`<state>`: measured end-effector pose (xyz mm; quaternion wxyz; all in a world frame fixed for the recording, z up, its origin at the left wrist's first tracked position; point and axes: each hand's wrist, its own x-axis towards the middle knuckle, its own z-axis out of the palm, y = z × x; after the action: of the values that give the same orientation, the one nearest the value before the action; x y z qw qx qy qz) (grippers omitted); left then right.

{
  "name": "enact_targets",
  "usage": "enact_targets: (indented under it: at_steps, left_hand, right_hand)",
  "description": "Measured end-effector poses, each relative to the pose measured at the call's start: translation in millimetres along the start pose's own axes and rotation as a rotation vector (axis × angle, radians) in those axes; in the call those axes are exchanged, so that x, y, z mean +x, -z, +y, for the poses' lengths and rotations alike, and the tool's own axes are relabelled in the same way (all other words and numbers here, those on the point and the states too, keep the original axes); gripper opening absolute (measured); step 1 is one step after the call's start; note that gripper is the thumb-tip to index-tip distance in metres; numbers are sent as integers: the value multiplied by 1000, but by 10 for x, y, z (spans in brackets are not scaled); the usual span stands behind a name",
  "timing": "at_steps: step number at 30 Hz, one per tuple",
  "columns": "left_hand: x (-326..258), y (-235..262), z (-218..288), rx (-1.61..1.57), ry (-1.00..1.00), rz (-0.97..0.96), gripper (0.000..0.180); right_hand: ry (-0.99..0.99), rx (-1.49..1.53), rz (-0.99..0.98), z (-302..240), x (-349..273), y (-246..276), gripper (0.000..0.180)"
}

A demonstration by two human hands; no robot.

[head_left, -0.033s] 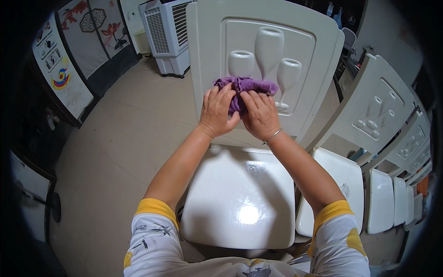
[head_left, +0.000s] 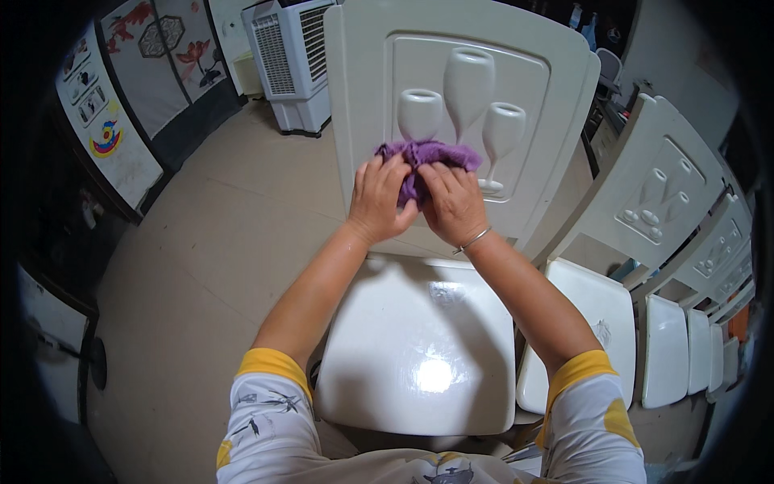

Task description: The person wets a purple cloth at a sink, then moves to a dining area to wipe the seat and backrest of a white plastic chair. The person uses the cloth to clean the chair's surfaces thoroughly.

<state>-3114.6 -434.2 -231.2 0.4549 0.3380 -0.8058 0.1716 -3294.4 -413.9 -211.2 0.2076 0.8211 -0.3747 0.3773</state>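
A bunched purple cloth (head_left: 431, 155) lies against the lower part of a white chair backrest (head_left: 363, 89), below raised wine glass shapes (head_left: 469, 85). My left hand (head_left: 377, 194) grips the cloth's left side, fingers curled into it. On its right side my right hand (head_left: 454, 202), with a thin silver bangle at the wrist, holds it too. Both hands are close together, thumbs toward each other. Below my arms is the chair's glossy white seat (head_left: 403, 347), reflecting a bright light. The cloth hides part of the glass shapes' lower ends.
More white chairs of the same kind stand in a row to the right, the nearest with its backrest (head_left: 661, 185) angled. A white air cooler (head_left: 294, 73) stands behind on the left. Tiled floor (head_left: 201, 242) stretches along the left, with a patterned curtain (head_left: 173, 56) beyond.
The cloth has shifted slightly down the backrest, and its upper edge has folded a little differently. Both hands stay on it.
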Motion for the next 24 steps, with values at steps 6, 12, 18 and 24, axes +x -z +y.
enact_targets:
  at_steps: [6,12,18,24]
  left_hand:
    - [-410,-116,72,77,70,-177,63]
    - [319,70,-391,375,107,-69,68]
    - [962,408,-550,297,61,66,61]
    - [-622,16,-312,247,135,-216,60]
  right_hand:
    - [83,-90,-107,67,-259,4,49]
    - [248,-209,114,284,702,129,53]
    - [170,-242,308,284,1394,196,50]
    - [298,-126,-105,-46,129,-320,52]
